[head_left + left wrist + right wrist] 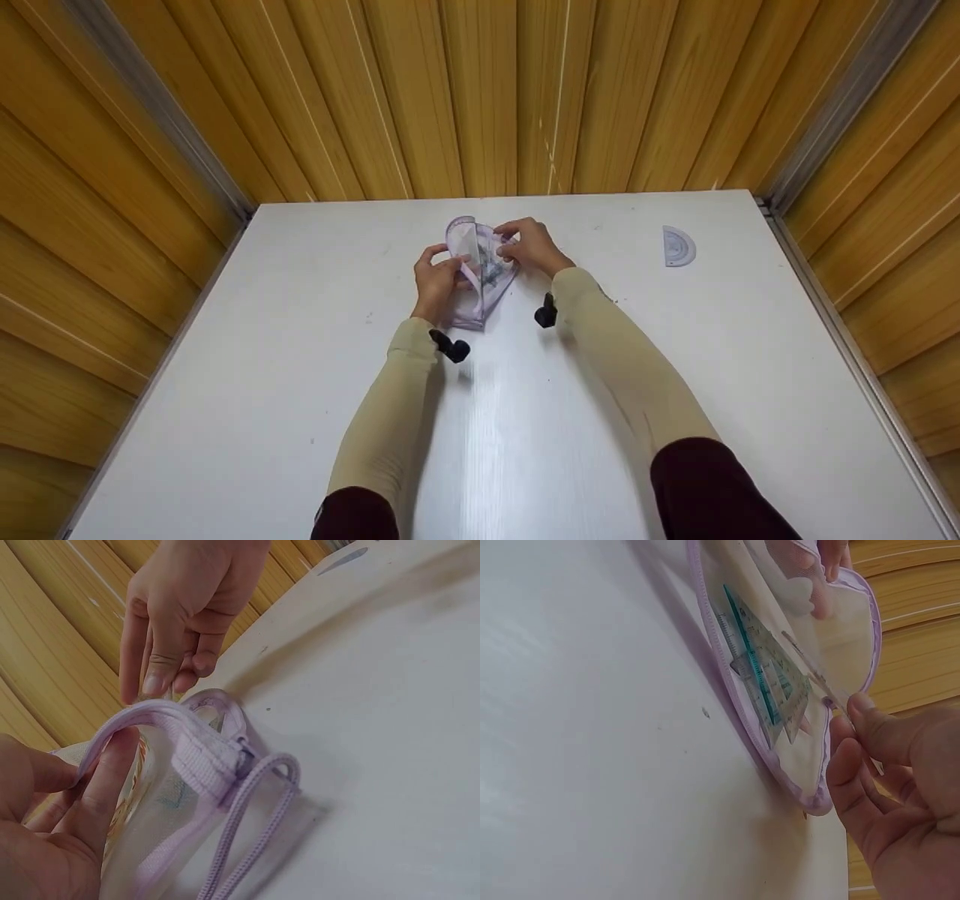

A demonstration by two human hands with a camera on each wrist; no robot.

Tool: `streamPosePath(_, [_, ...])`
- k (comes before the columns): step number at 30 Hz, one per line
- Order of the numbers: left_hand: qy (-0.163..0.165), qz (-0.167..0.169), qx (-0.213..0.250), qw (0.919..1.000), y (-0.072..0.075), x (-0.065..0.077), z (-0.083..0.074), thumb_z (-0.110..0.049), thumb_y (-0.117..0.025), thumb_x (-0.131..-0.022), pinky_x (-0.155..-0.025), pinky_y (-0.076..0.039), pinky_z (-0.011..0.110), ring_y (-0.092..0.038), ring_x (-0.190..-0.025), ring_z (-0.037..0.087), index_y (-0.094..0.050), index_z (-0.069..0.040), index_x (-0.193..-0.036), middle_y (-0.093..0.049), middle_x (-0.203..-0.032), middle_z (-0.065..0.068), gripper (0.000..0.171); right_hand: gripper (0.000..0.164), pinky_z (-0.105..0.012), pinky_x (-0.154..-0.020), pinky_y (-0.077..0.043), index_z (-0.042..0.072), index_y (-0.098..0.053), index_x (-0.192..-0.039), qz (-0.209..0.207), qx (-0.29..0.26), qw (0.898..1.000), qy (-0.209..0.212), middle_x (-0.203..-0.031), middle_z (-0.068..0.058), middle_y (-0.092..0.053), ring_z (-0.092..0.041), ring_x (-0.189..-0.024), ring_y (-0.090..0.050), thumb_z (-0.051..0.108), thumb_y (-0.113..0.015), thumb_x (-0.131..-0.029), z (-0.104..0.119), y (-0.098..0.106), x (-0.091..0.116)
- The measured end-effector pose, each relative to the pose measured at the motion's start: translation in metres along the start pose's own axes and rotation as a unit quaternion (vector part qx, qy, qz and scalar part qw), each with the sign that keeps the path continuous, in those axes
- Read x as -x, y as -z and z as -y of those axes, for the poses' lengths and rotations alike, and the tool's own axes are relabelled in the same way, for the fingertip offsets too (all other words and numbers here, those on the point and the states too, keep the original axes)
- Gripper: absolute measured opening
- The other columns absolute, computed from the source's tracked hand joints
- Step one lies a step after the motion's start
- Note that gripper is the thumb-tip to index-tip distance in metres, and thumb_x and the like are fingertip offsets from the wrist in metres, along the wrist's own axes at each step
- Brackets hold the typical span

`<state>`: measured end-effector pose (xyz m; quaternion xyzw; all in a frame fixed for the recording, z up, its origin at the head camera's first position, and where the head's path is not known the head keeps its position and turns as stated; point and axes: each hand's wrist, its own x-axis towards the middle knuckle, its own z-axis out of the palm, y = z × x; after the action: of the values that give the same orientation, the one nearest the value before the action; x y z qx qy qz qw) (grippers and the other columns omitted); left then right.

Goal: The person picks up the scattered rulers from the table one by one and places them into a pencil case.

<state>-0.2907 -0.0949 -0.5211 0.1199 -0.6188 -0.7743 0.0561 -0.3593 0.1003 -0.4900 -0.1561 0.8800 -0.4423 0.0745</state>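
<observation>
A mesh zip pouch [469,319] with lilac edging is spread open on the white table, with a cord loop [281,772] at one end. My left hand [433,283] pinches its lilac edge between thumb and fingers. Over the pouch's right side, my right hand [534,247] pinches a thin clear plastic strip [821,679], seen nearly edge-on; its exact kind is unclear. Part of the strip reaches inside the opening. Clear set squares [757,690], one with a teal edge, lie within the pouch. Both hands hide parts of the pouch.
A clear half-round protractor [679,247] lies on the white table [300,337], off to the right. Wood-patterned panels [480,97] rise behind the table and along both sides.
</observation>
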Motion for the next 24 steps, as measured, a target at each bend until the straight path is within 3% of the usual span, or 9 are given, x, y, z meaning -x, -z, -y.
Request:
streamPosePath(8, [0.011, -0.005, -0.01, 0.9999, 0.001, 0.0, 0.0, 0.003, -0.057, -0.098, -0.06, -0.061, 0.032, -0.076, -0.077, 0.025, -0.048, 0.002, -0.143, -0.076, -0.106, 0.02, 0.046, 0.042, -0.036, -0.095, -0.048, 0.009, -0.069, -0.133, 0.001, 0.012, 1.0, -0.013, -0.122, -0.011, -0.067, -0.023, -0.106, -0.055, 0.008, -0.075, -0.092, 0.001, -0.01, -0.003])
streamPosePath(12, [0.015, -0.006, -0.009, 0.9998, 0.001, 0.001, -0.001, 0.003, -0.058, -0.098, -0.063, -0.062, 0.033, -0.076, -0.079, 0.027, -0.047, 0.001, -0.144, -0.075, -0.107, 0.02, 0.048, 0.04, -0.04, -0.102, -0.047, 0.008, -0.07, -0.131, 0.002, 0.02, 1.0, -0.009, -0.122, -0.012, -0.067, -0.027, -0.114, -0.054, 0.007, -0.075, -0.092, 0.002, -0.014, -0.004])
streamPosePath(14, [0.019, -0.007, -0.009, 0.9998, 0.001, 0.001, -0.001, 0.002, -0.058, -0.098, -0.065, -0.062, 0.034, -0.076, -0.081, 0.027, -0.048, 0.0, -0.145, -0.075, -0.108, 0.019, 0.048, 0.04, -0.039, -0.099, -0.048, 0.008, -0.071, -0.131, 0.002, 0.022, 1.0, -0.007, -0.12, -0.012, -0.067, -0.027, -0.112, -0.055, 0.006, -0.075, -0.091, 0.002, -0.016, -0.005])
streamPosePath(20, [0.02, -0.009, -0.007, 0.9997, 0.002, 0.0, 0.0, 0.002, -0.058, -0.098, -0.068, -0.063, 0.036, -0.075, -0.08, 0.027, -0.048, 0.0, -0.144, -0.075, -0.109, 0.019, 0.047, 0.042, -0.028, -0.074, -0.05, 0.005, -0.071, -0.13, 0.0, 0.02, 1.0, 0.002, -0.115, -0.014, -0.07, -0.021, -0.088, -0.058, 0.004, -0.076, -0.089, 0.002, -0.021, -0.006])
streamPosePath(24, [0.015, -0.012, -0.01, 0.9998, 0.003, 0.001, -0.001, 0.003, -0.059, -0.097, -0.066, -0.062, 0.036, -0.075, -0.077, 0.025, -0.049, 0.0, -0.143, -0.075, -0.107, 0.02, 0.047, 0.041, -0.024, -0.067, -0.048, 0.004, -0.071, -0.13, 0.006, 0.016, 1.0, 0.0, -0.115, -0.013, -0.07, -0.019, -0.083, -0.058, 0.003, -0.076, -0.089, 0.002, -0.024, -0.006])
